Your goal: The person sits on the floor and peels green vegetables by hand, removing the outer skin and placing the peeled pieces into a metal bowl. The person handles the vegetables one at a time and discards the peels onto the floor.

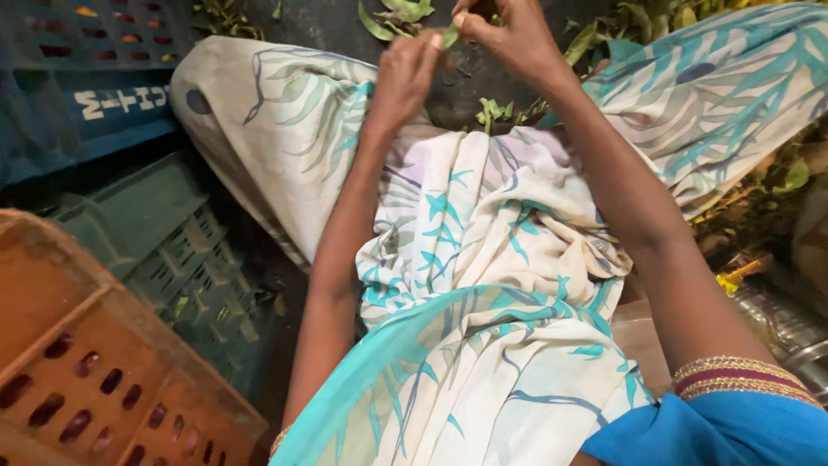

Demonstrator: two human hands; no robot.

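Head view: left hand (405, 73) and right hand (504, 34) pinch a small green leaf (449, 36) between clamped fingers, above the patterned cloth (483, 259); plucking seems underway, needing gentle pulling.

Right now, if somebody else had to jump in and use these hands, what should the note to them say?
Left hand: fingers pinched on a small green leaf, grip shut.
Right hand: fingertips on the same leaf from the other side, grip shut.
Where things are: both hands are raised above the lap, which is covered in white and teal leaf-print cloth. Loose leaves and stems lie on the dark ground just beyond the hands, more greenery to the right. Green crate and orange crate sit on the left.
Done: one leaf is in hand.
Left: plenty of leaves and stems lie unsorted ahead.
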